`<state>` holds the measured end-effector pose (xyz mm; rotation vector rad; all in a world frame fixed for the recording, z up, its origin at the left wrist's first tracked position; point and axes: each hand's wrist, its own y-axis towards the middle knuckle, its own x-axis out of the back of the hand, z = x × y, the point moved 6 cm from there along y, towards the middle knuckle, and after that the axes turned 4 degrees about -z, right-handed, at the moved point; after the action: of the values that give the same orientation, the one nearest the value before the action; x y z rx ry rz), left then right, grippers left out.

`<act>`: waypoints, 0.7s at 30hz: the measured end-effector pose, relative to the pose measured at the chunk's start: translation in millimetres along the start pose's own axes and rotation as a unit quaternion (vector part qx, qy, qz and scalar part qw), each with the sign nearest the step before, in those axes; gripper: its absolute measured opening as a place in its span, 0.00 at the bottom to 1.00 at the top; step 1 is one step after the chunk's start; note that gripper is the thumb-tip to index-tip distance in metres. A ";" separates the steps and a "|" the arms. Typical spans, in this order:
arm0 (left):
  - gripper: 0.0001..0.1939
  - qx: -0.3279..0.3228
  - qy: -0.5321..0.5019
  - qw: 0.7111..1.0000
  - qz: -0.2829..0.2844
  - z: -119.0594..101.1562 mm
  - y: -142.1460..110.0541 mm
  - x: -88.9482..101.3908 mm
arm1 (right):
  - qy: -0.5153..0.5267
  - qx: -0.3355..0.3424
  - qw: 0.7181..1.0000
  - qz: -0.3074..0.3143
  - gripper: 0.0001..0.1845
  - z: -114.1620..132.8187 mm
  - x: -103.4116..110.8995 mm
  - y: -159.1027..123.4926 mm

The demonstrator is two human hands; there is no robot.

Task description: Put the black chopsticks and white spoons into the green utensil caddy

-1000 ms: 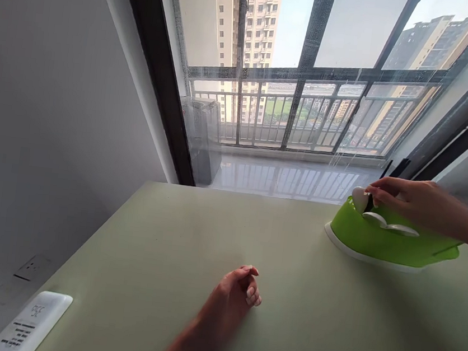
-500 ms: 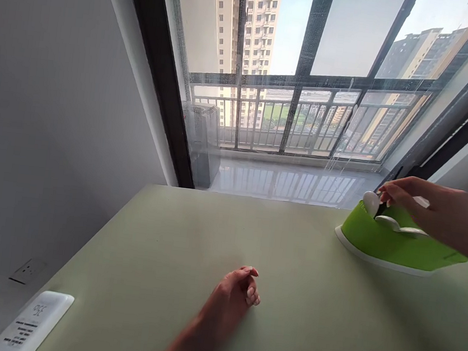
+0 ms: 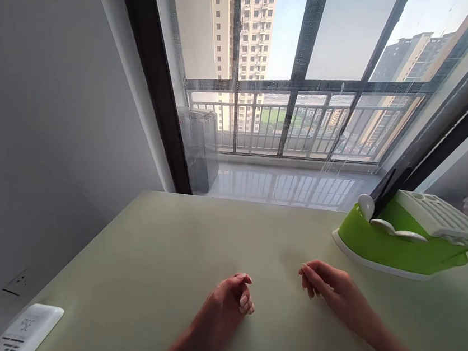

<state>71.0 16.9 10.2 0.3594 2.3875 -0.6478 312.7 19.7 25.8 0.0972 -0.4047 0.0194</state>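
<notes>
Green holder (image 3: 390, 245) stands beyond right hand (image 3: 329, 285), farther from left hand (image 3: 228, 299); both loosely curled.

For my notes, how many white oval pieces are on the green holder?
3: one white oval piece at the left end of the green holder, two along its near rim. More may be hidden.

"What do you see from so far away?"

"I see the left hand (image 3: 230, 299) loosely curled over the desk (image 3: 231, 237), and the right hand (image 3: 327, 284) apart from it, thumb close to fingertips."

"And around them?"

"I make out a green holder (image 3: 398, 248) beyond the right hand, dark sticks (image 3: 379, 200) rising from it, and a white remote (image 3: 33, 327) far left."
</notes>
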 end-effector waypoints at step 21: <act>0.13 0.026 0.009 0.999 -0.028 -5.8 -9.8 1.5 | 0.093 -0.108 0.988 -0.051 0.27 -39.2 -12.0 -4.3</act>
<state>63.0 11.9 16.7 0.3225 2.4078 -0.7373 317.2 19.3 -15.2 -0.0972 -0.2122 -0.1163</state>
